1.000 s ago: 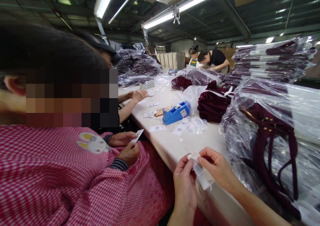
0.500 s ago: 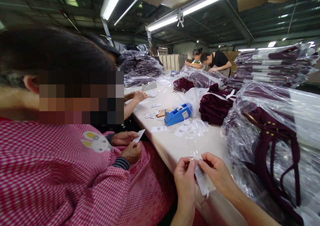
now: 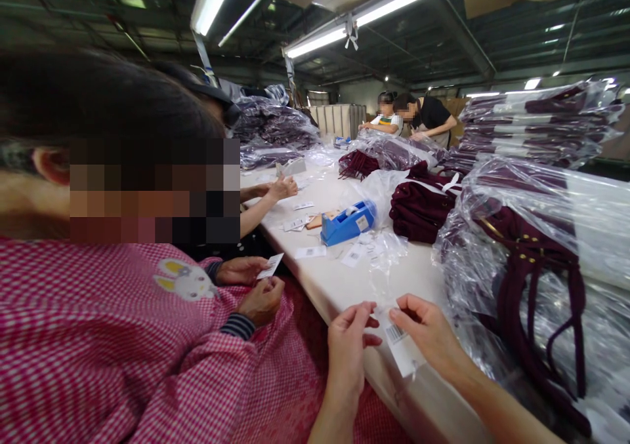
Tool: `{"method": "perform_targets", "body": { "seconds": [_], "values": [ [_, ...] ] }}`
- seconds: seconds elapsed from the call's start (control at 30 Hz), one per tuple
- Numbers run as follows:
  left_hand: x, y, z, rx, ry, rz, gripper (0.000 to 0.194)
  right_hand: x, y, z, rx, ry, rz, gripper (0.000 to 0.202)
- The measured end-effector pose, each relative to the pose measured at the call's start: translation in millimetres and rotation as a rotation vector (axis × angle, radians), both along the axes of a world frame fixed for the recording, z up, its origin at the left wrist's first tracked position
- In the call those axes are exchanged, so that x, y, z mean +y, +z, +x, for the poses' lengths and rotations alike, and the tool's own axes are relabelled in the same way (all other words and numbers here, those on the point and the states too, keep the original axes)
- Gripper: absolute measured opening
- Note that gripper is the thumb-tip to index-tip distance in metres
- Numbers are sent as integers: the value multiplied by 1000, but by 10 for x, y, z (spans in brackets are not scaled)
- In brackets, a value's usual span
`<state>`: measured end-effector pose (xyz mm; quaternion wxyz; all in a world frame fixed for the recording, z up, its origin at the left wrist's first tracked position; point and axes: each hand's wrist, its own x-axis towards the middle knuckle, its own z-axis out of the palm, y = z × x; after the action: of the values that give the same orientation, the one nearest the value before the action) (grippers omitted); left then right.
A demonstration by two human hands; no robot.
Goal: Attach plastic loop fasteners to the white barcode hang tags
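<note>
My right hand pinches the upper end of a white barcode tag, which hangs over the near edge of the table. Just left of it is my left hand, its thumb and index tip pressed together near clear plastic; what they hold, if anything, is too small to make out. Beyond my hands a blue tape dispenser stands on the white table. Loose white tags and clear plastic scraps lie around it.
Close on the left, a person in a pink checked garment holds a white card. Folded maroon garments lie past the dispenser. Plastic-wrapped maroon garments are piled high at the right. More people are farther back.
My left hand has moved left, away from the tag, and its fingers have spread somewhat. My right hand keeps the tag, whose barcode now shows more. The view has shifted slightly.
</note>
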<state>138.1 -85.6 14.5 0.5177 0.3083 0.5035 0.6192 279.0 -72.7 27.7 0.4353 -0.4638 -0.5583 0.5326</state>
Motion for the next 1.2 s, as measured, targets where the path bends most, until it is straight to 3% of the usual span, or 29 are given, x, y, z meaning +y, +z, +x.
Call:
{"method": "perform_targets", "body": {
  "seconds": [0.3, 0.43, 0.63, 0.83, 1.2],
  "values": [
    [-43, -71, 139, -91, 31, -3, 23, 25, -27, 2, 23, -17, 11, 28],
    [-37, -11, 103, -168, 38, 17, 22, 14, -1, 13, -19, 7, 21, 24],
    [18, 31, 26, -8, -17, 10, 23, 5, 7, 13, -25, 42, 44, 22],
    [-19, -62, 129, -134, 34, -12, 23, 22, -28, 11, 3, 11, 35, 22],
    [-36, -60, 155, -89, -51, -57, 24, 47, -25, 38, -99, -45, 62, 21]
  ]
}}
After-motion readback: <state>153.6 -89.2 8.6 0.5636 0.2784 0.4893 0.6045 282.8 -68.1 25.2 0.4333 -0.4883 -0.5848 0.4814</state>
